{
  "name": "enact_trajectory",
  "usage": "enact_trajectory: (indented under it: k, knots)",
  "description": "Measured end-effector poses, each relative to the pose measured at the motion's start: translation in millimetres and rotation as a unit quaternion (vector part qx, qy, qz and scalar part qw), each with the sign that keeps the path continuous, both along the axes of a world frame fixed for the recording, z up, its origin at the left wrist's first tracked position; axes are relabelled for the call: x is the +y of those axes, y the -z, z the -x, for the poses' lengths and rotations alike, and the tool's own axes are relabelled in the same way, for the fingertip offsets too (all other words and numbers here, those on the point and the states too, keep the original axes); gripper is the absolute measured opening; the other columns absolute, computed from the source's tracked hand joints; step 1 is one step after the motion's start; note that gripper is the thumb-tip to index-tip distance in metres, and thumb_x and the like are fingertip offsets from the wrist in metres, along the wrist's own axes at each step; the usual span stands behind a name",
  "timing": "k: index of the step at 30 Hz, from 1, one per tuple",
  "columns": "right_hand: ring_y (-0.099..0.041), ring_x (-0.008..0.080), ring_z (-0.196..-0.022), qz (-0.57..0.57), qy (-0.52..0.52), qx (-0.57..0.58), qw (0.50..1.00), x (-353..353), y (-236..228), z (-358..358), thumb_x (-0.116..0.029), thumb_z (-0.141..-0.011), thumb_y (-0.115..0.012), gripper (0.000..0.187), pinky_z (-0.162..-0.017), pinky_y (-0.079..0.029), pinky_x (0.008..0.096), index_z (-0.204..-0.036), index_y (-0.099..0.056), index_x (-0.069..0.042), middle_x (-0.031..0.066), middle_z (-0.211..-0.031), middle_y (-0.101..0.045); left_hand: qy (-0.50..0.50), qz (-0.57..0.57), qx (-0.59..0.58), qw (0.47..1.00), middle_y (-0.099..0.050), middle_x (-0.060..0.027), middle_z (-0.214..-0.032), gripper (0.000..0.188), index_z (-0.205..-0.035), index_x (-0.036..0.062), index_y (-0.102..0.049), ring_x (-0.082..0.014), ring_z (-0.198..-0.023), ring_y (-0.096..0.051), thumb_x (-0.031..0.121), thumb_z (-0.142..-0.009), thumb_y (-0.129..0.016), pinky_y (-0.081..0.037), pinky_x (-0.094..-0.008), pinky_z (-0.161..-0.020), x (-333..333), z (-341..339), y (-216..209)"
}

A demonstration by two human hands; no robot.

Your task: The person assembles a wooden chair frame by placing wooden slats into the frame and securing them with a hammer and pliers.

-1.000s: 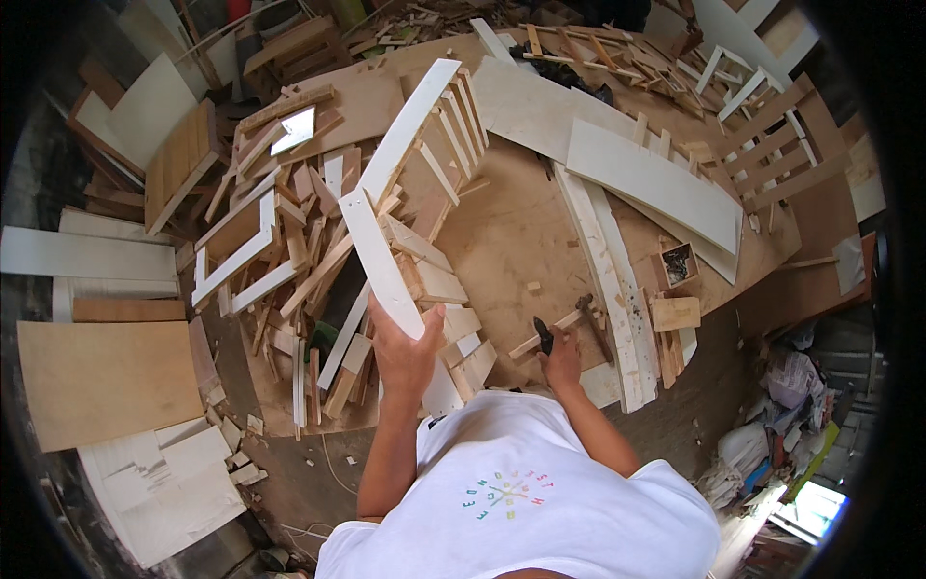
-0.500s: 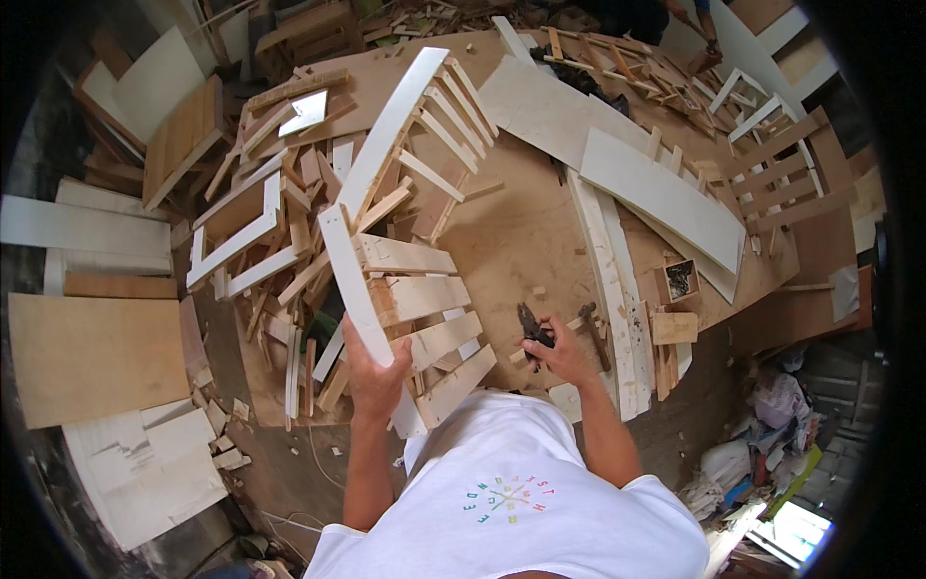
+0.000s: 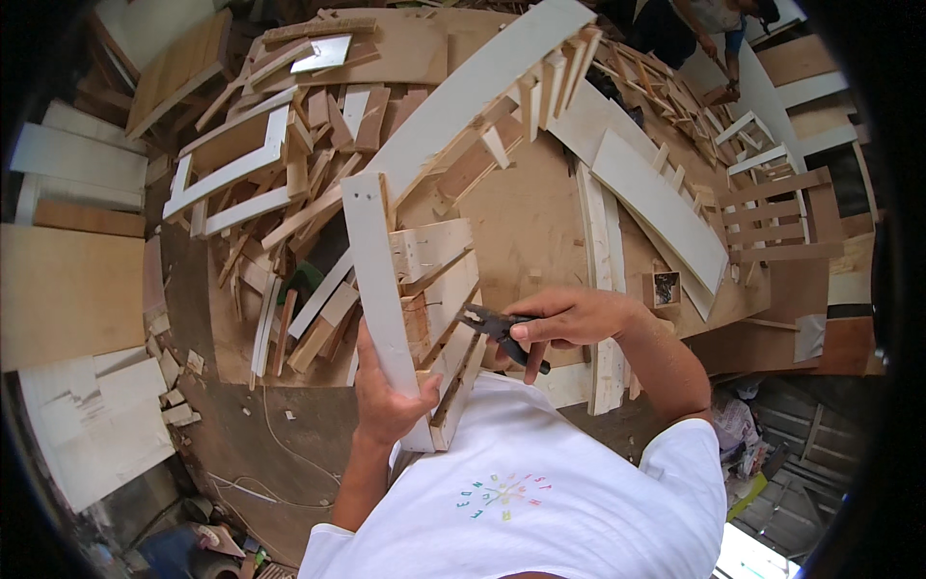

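My left hand is wrapped round the lower part of a white-faced board on a slatted wooden frame. The frame stands tilted up from the table, its pale slats running off to the right of that board. A longer white arm of the same piece reaches away to the upper right. In my right hand is a pair of pliers with dark handles. Their jaws point left, close beside the slats; I cannot tell whether they touch the wood or grip a nail.
A brown worktable lies beyond. Offcuts pile up at its left, and a small box of dark bits sits at right near a white panel. Another person works at the far right.
The pliers have come up and left from over the table to the slats, in my right hand. My left hand has kept its grip while the frame tilted and rose towards me.
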State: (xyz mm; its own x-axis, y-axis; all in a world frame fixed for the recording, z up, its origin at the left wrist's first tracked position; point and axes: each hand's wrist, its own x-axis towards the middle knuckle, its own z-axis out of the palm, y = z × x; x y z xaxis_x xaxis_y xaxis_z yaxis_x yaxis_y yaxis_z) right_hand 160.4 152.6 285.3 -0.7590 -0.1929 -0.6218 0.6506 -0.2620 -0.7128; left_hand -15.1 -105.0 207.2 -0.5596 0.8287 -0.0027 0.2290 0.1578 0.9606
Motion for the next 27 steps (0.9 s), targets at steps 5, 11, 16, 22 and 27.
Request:
enact_trajectory:
  k: [5,11,16,22,27]
  knots:
    - [-0.079,0.0185,-0.084,0.020,0.001,-0.055,0.998,-24,-19,8,-0.042,-0.111,-0.052,0.045,-0.047,-0.034,0.0209,-0.128,-0.062,-0.002,0.0074,-0.109,-0.074,0.024,-0.035,0.032,0.999,-0.055,-0.0290,-0.143,0.121,-0.162,-0.0018,-0.015,-0.0392,-0.128,-0.062,0.022,-0.068,-0.088,-0.052,-0.0454,-0.107,-18,-8,8]
    - [-0.074,0.0121,-0.071,-0.009,-0.004,-0.072,0.997,-40,-37,-2,-0.042,-0.112,-0.049,0.044,-0.046,-0.036,0.0203,-0.118,-0.065,-0.002,0.0060,-0.102,-0.075,0.029,-0.076,0.028,0.996,-0.052,-0.0300,-0.146,0.126,-0.163,-0.0017,-0.013,-0.0411,-0.127,-0.063,0.027,-0.068,-0.091,-0.054,-0.0451,-0.105,-37,-24,20]
    - [-0.068,0.0091,-0.063,-0.026,-0.016,-0.081,0.996,-47,-41,-8,-0.042,-0.112,-0.050,0.044,-0.044,-0.035,0.0215,-0.116,-0.067,-0.002,0.0057,-0.099,-0.076,0.037,-0.090,0.042,0.994,-0.055,-0.0295,-0.144,0.126,-0.163,-0.0005,-0.012,-0.0395,-0.124,-0.066,0.025,-0.069,-0.091,-0.056,-0.0448,-0.102,-50,-32,23]
    - [-0.063,0.0072,-0.059,-0.041,-0.044,-0.096,0.994,-54,-52,-8,-0.041,-0.111,-0.051,0.043,-0.043,-0.034,0.0222,-0.118,-0.069,-0.002,0.0039,-0.095,-0.076,0.063,-0.106,0.076,0.990,-0.063,-0.0290,-0.134,0.128,-0.164,0.0010,-0.010,-0.0365,-0.109,-0.074,0.023,-0.068,-0.092,-0.062,-0.0422,-0.090,-53,-36,14]
    - [-0.050,0.0063,-0.053,-0.052,-0.048,-0.118,0.991,-55,-59,-12,-0.040,-0.110,-0.052,0.041,-0.044,-0.033,0.0231,-0.116,-0.070,-0.003,0.0023,-0.092,-0.076,0.071,-0.107,0.074,0.989,-0.063,-0.0299,-0.134,0.127,-0.163,0.0004,-0.011,-0.0373,-0.106,-0.074,0.021,-0.067,-0.091,-0.062,-0.0418,-0.087,-55,-41,14]
